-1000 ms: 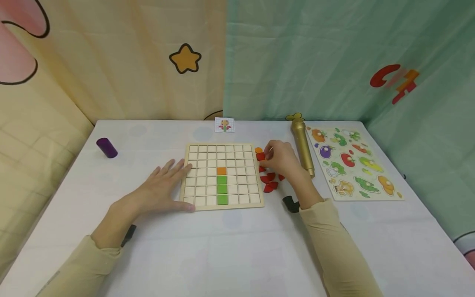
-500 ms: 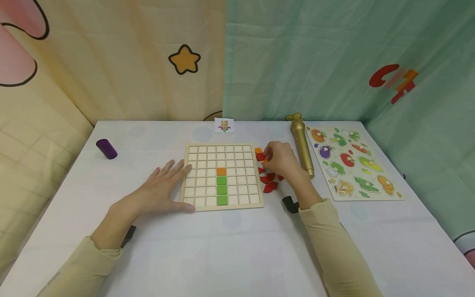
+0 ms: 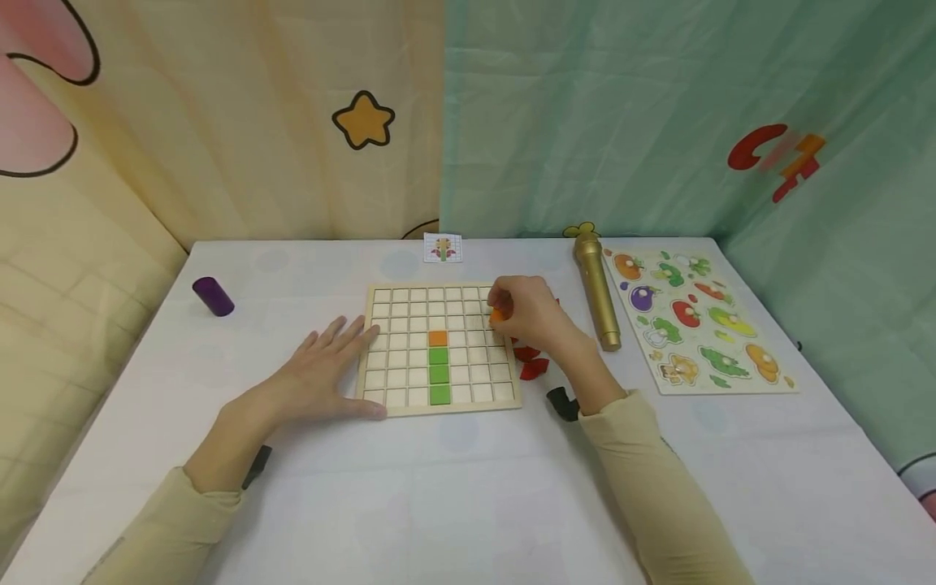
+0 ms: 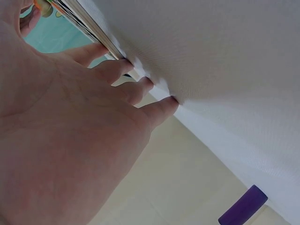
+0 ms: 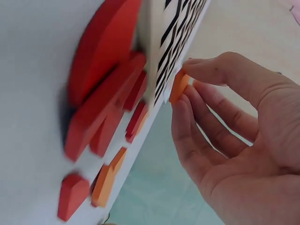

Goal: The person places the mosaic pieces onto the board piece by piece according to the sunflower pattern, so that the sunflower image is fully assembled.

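Observation:
My right hand pinches an orange block between thumb and fingertips, over the right side of a wooden grid board. Spread on the table at the board's left side, my left hand touches that edge with its fingers and the lower left corner with its thumb. One column of the grid holds an orange square tile above several green tiles. Loose red pieces lie right of the board, partly hidden by the right hand; the right wrist view also shows loose orange pieces there.
Behind the board lies a small card printed with a coloured grid picture. A gold microphone and a vegetable puzzle board are on the right. At the far left lies a purple cylinder. Curtains stand behind the table.
My right hand has picked up an orange block from the loose pieces and moved left with it, over the board's right edge. The left hand stays in place.

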Tool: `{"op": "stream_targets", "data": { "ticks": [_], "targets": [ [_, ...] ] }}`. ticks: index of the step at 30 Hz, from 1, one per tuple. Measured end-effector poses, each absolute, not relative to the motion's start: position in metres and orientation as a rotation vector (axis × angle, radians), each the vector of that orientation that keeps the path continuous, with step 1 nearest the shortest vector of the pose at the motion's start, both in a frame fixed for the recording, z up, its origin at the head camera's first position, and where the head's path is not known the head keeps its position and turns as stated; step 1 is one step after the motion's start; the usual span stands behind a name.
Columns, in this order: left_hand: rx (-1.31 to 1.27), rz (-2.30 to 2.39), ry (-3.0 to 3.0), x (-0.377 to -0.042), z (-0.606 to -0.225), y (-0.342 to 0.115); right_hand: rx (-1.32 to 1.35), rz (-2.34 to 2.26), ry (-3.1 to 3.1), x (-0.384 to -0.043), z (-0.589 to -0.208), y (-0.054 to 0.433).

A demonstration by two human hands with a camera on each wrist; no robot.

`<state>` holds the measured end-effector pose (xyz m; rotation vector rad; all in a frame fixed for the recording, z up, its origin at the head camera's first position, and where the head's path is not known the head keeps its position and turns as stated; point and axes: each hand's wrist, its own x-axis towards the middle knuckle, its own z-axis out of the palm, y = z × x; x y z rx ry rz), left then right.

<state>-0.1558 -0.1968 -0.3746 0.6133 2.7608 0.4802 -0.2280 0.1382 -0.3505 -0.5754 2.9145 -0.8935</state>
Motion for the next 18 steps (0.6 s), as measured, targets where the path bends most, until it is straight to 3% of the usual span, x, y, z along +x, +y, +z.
{"op": "stream_targets", "data": {
  "ticks": [9, 18],
  "targets": [
    [0.619, 0.492, 2.767, -0.156, -0.378, -0.196, -0.725, -0.805, 2.833, -0.235, -0.35, 0.105],
    [0.598, 0.468, 2.764, -0.155, -0.376, -0.198, -0.687, -0.865, 2.794, -0.236, -0.358, 0.096]
  ]
}}
